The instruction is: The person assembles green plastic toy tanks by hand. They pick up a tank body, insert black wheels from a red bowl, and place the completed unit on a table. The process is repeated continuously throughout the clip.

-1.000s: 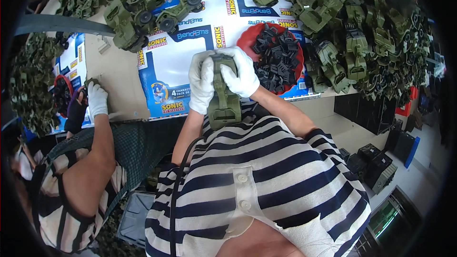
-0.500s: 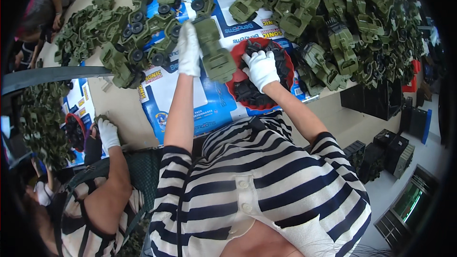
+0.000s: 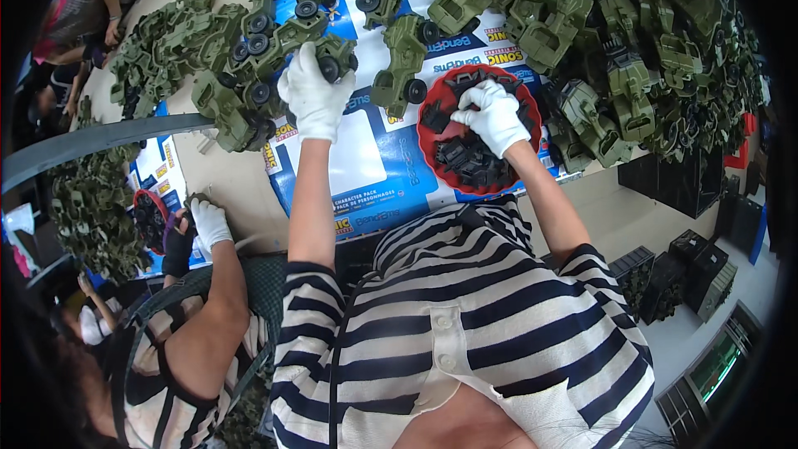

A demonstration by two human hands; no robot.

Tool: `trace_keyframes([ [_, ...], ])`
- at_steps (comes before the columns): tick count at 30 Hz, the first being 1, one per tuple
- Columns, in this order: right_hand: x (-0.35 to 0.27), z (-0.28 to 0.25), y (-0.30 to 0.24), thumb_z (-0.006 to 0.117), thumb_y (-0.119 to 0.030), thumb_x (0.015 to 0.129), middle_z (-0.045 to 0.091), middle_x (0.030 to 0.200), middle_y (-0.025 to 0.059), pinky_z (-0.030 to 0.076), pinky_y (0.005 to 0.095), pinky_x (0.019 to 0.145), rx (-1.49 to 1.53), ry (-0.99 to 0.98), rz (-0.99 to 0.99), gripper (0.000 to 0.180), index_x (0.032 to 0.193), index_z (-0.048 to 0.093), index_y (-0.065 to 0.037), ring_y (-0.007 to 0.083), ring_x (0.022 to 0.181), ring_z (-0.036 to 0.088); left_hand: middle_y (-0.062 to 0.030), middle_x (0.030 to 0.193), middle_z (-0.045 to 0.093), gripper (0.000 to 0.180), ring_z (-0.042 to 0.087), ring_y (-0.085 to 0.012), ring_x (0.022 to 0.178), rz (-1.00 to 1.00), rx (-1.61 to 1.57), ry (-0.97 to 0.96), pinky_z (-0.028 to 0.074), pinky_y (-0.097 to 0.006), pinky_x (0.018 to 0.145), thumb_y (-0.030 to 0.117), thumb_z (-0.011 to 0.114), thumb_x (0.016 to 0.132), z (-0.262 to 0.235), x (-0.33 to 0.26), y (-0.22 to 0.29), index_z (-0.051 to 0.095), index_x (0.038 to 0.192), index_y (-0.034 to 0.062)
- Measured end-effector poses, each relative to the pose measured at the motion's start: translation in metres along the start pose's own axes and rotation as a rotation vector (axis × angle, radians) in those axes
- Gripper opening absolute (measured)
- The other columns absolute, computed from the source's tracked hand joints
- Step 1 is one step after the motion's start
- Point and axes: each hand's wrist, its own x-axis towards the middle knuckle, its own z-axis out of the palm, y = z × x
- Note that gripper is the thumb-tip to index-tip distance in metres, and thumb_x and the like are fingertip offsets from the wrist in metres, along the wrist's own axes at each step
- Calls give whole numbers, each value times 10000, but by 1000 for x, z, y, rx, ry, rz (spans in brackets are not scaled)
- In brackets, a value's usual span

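Note:
My left hand [image 3: 314, 96], in a white glove, reaches out to the edge of a heap of olive-green toy trucks. Its fingers are curled over one green toy truck [image 3: 334, 51] with black wheels. Just to the right another green truck [image 3: 405, 62] stands alone on the blue and white printed sheet [image 3: 374, 166]. My right hand [image 3: 492, 116], also gloved, is down inside a red bowl [image 3: 428, 137] full of small black plastic parts [image 3: 470, 162], with its fingers pinched on one of them.
Heaps of green toy vehicles [image 3: 615, 58] cover the far and right side of the table. A co-worker sits at my left, with a gloved hand [image 3: 210, 223] near a second red bowl [image 3: 148, 218]. Black crates [image 3: 694, 274] stand at the lower right. A grey bar [image 3: 108, 137] crosses the left.
My hands held a green truck close to my chest, then carried it out to the table. The left hand has now let it stand and moved left to the heap; the right hand went into the red bowl.

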Motion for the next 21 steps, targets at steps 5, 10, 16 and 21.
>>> trace_keyframes([
  [5,6,-16,-11,848,-156,666,598,834,74,488,363,747,290,288,-112,218,782,678,-85,258,853,591,-193,1160,527,828,543,-353,1056,-142,-500,19,458,-434,922,232,881,591,-42,-52,7,478,1279,10],
  [10,-5,-16,-28,807,-131,778,588,987,34,466,313,791,746,161,26,178,881,691,-43,151,895,553,-110,1054,561,579,555,-363,1069,332,-334,-3,416,-539,979,59,806,589,-63,-124,7,509,1083,102],
  [16,-19,-1,-58,751,-148,854,605,1028,13,445,252,796,1006,-26,172,155,950,696,-40,86,874,539,-85,1082,562,548,552,-375,1116,250,-170,-113,456,-503,847,177,828,624,-53,-237,5,564,1105,158],
  [21,-20,11,-53,558,-246,1012,644,1117,25,505,315,793,1256,-392,389,168,1067,604,-95,134,896,621,-48,1047,575,700,511,-311,1184,107,-287,-485,320,-490,977,452,856,574,-96,-217,14,585,1153,165],
])
